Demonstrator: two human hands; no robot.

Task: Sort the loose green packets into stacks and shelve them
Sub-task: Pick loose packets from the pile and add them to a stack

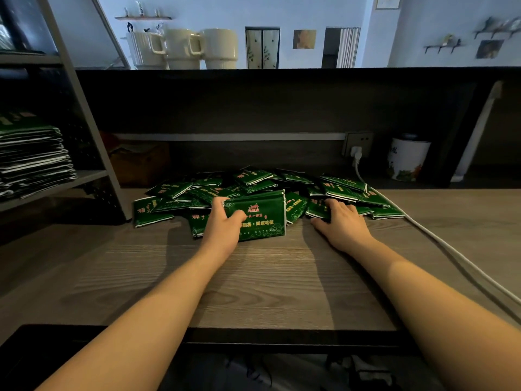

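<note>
A heap of loose green packets (253,182) with red and white print lies across the back of the wooden table (253,277). My left hand (222,227) grips a small stack of packets (262,215) held on edge at the front of the heap, thumb on its face. My right hand (342,221) rests on a flat packet (317,208) at the right side of the heap, fingers curled over its edge. A tall stack of shelved packets (31,156) sits on the grey shelf (84,177) at the left.
A white power cable (439,241) runs from a wall socket (358,145) along the table's right side. A white printed jar (407,159) stands at the back right. A brown box (138,162) sits behind the shelf frame. Cream mugs (183,49) stand on the upper ledge.
</note>
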